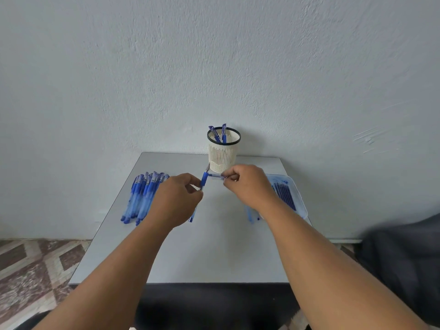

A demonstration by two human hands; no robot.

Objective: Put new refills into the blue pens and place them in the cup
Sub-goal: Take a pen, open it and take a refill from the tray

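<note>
My left hand grips a blue pen upright over the table's middle, its metal tip pointing up toward the cup. My right hand pinches a clear blue pen cap, held sideways right beside the pen's tip. The pen's lower end pokes out below my left hand. A cream mesh cup with a black rim stands at the table's far edge, with two blue pens inside. A pile of several blue pens lies at the left.
A clear plastic tray holding several dark blue refills sits at the table's right edge. A few loose blue pieces lie just left of it, partly under my right forearm. The grey table stands against a white wall.
</note>
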